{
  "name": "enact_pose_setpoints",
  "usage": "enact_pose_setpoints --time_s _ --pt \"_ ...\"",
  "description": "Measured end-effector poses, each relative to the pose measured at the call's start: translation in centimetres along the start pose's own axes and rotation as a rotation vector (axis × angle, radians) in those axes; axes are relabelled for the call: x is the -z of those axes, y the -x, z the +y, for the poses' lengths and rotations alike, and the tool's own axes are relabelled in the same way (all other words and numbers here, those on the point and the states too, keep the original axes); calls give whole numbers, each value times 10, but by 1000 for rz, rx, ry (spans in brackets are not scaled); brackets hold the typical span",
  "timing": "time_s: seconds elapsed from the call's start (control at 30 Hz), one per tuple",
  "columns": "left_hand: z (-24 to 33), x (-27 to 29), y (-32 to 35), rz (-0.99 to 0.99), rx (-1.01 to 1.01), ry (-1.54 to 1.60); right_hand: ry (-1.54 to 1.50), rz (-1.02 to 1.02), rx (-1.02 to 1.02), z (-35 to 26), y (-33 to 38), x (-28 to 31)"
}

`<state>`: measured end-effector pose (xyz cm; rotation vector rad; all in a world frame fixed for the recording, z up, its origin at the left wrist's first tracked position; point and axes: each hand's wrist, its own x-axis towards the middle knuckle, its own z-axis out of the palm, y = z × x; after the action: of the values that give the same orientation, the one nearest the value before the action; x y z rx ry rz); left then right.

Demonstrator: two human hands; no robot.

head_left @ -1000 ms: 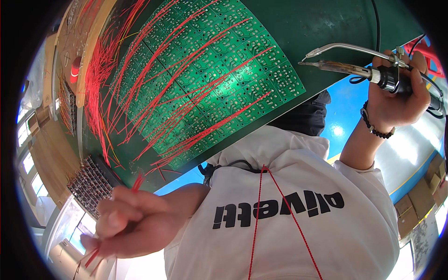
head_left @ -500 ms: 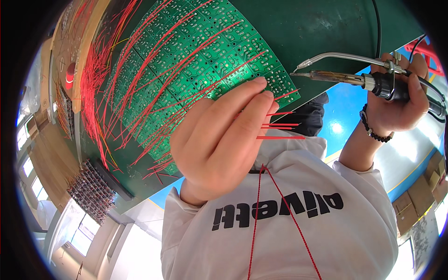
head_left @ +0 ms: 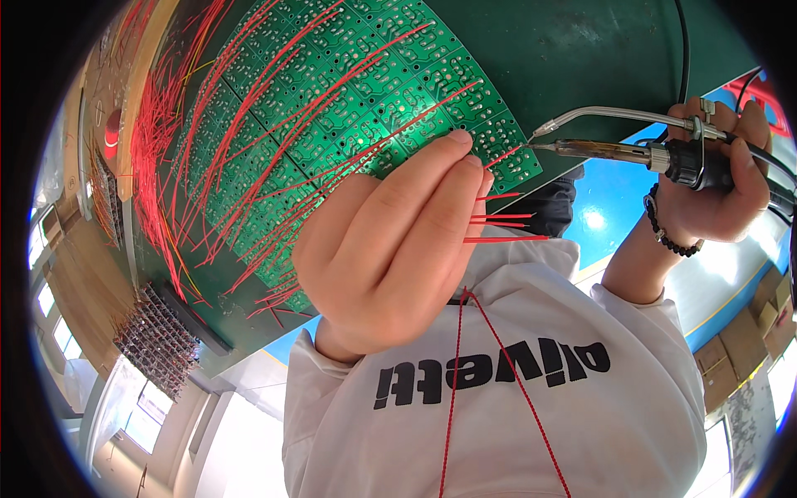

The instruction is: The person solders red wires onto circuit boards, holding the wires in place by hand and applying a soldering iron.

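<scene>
My left hand (head_left: 386,249) is closed in a pinch on several thin red wires (head_left: 508,240), whose ends stick out past the fingers on the right. One of these wires slants up over the right edge of a green circuit board (head_left: 415,62). My right hand (head_left: 706,212) grips a soldering iron (head_left: 606,150) with a black handle. A curved metal feed tube (head_left: 618,110) is clamped along the iron, and its end lies close to the iron's tip. The tip is at the slanting wire's end; whether it touches is too small to tell.
Rows of red wires (head_left: 274,104) lie across the board. A thick bundle of red wires (head_left: 154,174) hangs along a wooden edge (head_left: 143,91) at left. The dark green table (head_left: 581,50) carries a black cable (head_left: 682,50). A block of packed components (head_left: 158,340) sits at lower left.
The slanting wire's end has moved up to the iron's tip. The soldering iron and my right hand have shifted slightly right and down. My left hand still pinches the wires.
</scene>
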<state>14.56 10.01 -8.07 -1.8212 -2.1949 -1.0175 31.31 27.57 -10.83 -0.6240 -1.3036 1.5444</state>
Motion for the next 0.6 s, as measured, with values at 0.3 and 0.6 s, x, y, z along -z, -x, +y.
enact_pose_setpoints --time_s 0.3,0.6 --pt "-1 0 0 -3 -23 -34 -33 -18 -14 0 0 6" --pt "0 0 1 -3 -20 -51 -11 1 8 4 4 11"
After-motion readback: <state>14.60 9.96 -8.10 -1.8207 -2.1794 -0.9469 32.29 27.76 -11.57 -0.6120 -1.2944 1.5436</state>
